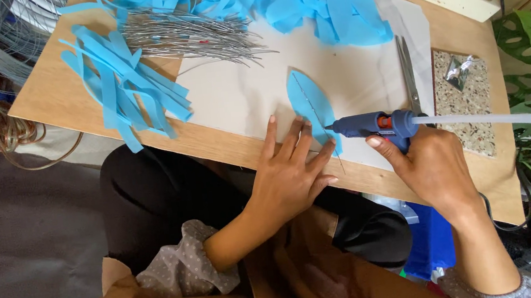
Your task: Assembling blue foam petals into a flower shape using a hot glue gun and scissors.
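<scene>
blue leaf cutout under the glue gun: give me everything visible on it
The blue leaf cutout is a flat pointed-oval piece of matte sheet, foam or felt by its look. It lies on the pale sheet covering the wooden board. A thin wire runs along its midline and past its near tip. The left hand presses its near edge with its fingertips. The glue gun, held by the right hand, has its nozzle at that end.

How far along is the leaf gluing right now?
Done: blue leaf shapes lie cut. In hand: right hand holds the glue gun at the blue leaf, which has a wire along it and is steadied by the left hand. Left: wires and strips unused.
</scene>
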